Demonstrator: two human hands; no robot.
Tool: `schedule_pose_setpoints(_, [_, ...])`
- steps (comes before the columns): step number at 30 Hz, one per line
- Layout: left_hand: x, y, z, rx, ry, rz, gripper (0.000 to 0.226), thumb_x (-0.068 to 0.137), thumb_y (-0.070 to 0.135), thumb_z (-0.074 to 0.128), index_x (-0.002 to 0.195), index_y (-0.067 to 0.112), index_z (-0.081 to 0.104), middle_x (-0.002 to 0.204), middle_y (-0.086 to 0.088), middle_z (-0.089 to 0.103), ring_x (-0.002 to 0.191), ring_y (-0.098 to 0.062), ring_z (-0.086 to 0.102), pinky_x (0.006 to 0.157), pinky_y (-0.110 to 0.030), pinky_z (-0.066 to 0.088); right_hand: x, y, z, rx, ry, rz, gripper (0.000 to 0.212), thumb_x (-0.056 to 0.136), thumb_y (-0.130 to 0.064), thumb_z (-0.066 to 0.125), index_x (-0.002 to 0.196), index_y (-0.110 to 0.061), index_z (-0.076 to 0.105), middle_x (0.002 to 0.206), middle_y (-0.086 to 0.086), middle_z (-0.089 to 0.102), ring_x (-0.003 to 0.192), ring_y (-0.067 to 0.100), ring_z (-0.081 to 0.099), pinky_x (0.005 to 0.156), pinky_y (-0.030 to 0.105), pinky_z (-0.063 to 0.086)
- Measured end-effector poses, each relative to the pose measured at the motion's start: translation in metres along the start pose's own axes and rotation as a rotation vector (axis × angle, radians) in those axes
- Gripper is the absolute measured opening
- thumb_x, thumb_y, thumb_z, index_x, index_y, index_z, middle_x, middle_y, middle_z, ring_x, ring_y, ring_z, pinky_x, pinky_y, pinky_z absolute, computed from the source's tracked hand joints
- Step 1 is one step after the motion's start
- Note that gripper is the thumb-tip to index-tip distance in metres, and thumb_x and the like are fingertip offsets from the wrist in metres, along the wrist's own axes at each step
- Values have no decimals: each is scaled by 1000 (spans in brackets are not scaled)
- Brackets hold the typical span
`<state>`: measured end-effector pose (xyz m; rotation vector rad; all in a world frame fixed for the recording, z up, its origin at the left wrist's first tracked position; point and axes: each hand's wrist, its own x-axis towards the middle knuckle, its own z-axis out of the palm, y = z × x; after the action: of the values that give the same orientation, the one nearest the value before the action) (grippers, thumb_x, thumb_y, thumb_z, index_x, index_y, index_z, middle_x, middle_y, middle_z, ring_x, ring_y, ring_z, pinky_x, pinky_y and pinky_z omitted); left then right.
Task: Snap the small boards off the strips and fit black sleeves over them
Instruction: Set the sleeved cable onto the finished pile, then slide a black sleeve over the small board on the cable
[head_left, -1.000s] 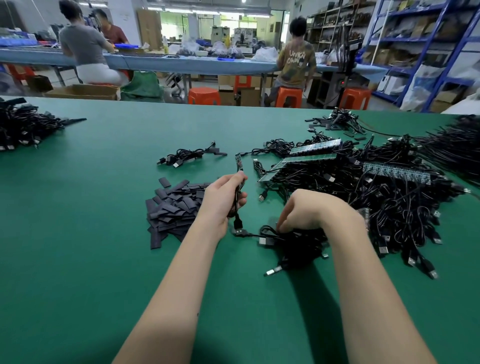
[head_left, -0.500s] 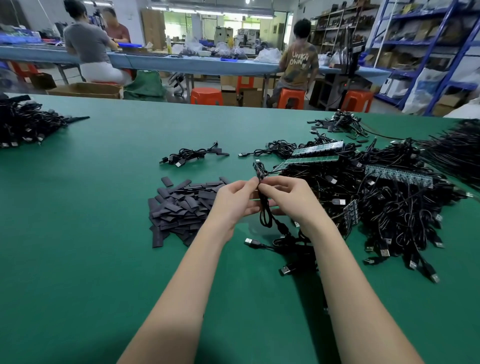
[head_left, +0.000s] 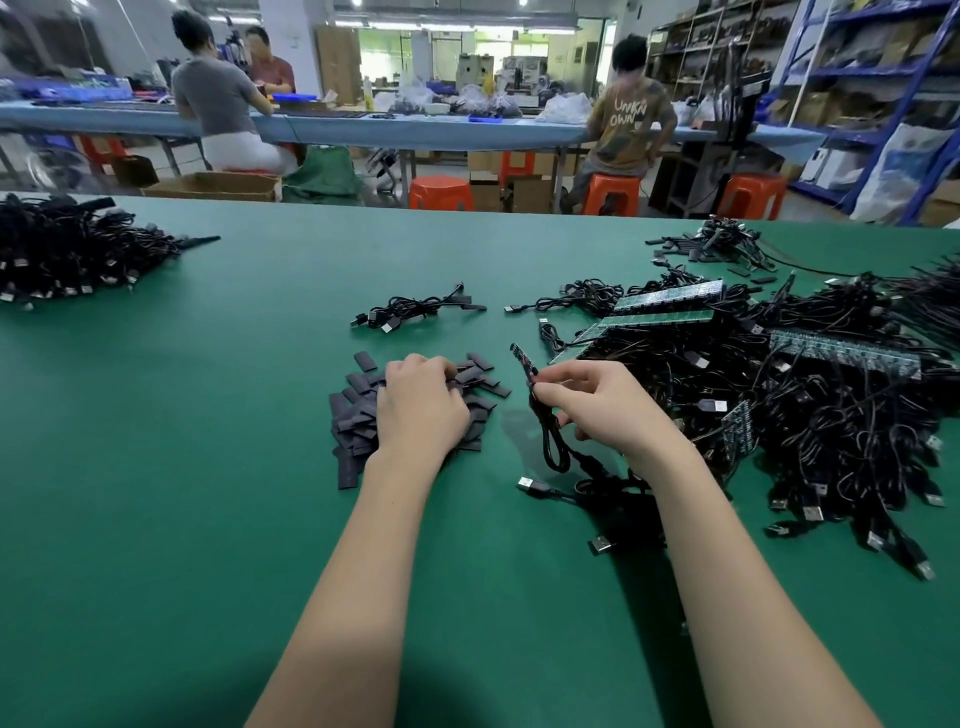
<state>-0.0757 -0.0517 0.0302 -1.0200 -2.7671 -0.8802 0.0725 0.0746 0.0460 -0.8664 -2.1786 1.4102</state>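
Observation:
My left hand (head_left: 421, 410) lies on top of the pile of flat black sleeves (head_left: 353, 421), fingertips bent down into it; whether it pinches one is hidden. Just to the right, my right hand (head_left: 597, 405) pinches a black cable (head_left: 550, 447) right below its small board (head_left: 521, 358), which sticks up bare and tilted to the left. The rest of that cable loops down to USB plugs on the mat. Green board strips (head_left: 665, 304) lie on the cable heap (head_left: 831, 431) at the right, with another strip (head_left: 841, 356) further right.
A small cable bundle (head_left: 415, 312) lies beyond the sleeves. Another heap of black cables (head_left: 62, 254) sits at the far left of the green table (head_left: 208, 467). More cables and sleeves (head_left: 717, 244) are at the back right. People sit at a bench behind.
My left hand let go of the cable and moved left onto the sleeve pile. My right hand now holds the cable and board alone.

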Motion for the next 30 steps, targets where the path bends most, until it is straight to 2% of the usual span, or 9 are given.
schedule_pose_setpoints(3, [3, -3, -7, 37, -38, -72, 36, 92, 10, 52, 124, 18, 67, 132, -11, 54, 129, -31, 39, 99, -40, 42, 0, 0, 3, -55, -41, -32, 5, 90, -31, 71, 93, -32, 75, 74, -5, 71, 59, 0, 61, 62, 20, 44])
schedule_pose_setpoints(8, [-2, -3, -10, 40, -71, -125, 34, 88, 15, 58, 116, 26, 73, 127, -5, 63, 125, -29, 49, 97, -37, 46, 1, 1, 6, -70, -64, -40, 5, 89, -31, 71, 92, -31, 76, 69, -9, 68, 59, 1, 60, 65, 22, 44])
schedule_pose_setpoints(11, [-2, -1, -8, 51, -48, -116, 28, 91, 25, 60, 115, 28, 72, 125, -4, 62, 125, -28, 49, 98, -38, 45, 2, 3, 7, -81, -74, -39, 6, 89, -31, 71, 90, -32, 76, 65, -8, 67, 59, 1, 58, 65, 23, 43])
schedule_pose_setpoints(16, [-3, -1, -5, 44, -28, -105, 20, 90, 24, 62, 108, 28, 70, 118, -1, 67, 122, -27, 51, 98, -38, 45, 4, 6, 8, -96, -81, -43, 6, 88, -32, 71, 90, -33, 77, 64, -10, 68, 58, -1, 58, 66, 22, 42])
schedule_pose_setpoints(20, [-1, -2, -4, 75, -37, -73, 27, 91, 25, 63, 117, 29, 68, 116, 0, 67, 123, -26, 51, 99, -39, 45, 4, 7, 8, -92, -88, -46, 6, 88, -32, 71, 91, -32, 77, 64, -10, 68, 58, -1, 58, 65, 22, 42])
schedule_pose_setpoints(22, [-1, -2, -3, 103, -36, -50, 25, 91, 24, 62, 114, 31, 70, 114, 0, 67, 121, -27, 50, 97, -39, 44, 4, 7, 8, -90, -86, -44, 6, 88, -32, 71, 91, -32, 77, 64, -10, 68, 59, -1, 58, 65, 22, 42])
schedule_pose_setpoints(27, [-1, 0, -2, 20, 73, -20, 15, 90, 25, 62, 101, 31, 72, 105, 5, 69, 115, -25, 50, 94, -39, 41, 3, 7, 7, -77, -76, -42, 6, 88, -32, 72, 91, -32, 76, 65, -8, 68, 60, 1, 60, 67, 24, 45])
schedule_pose_setpoints(30, [1, 4, -4, -135, 173, 35, 10, 88, 23, 65, 94, 27, 73, 95, 8, 71, 105, -21, 55, 86, -34, 45, 3, 6, 7, -57, -66, -38, 6, 88, -30, 72, 91, -31, 76, 67, -8, 68, 60, 2, 60, 68, 25, 47])
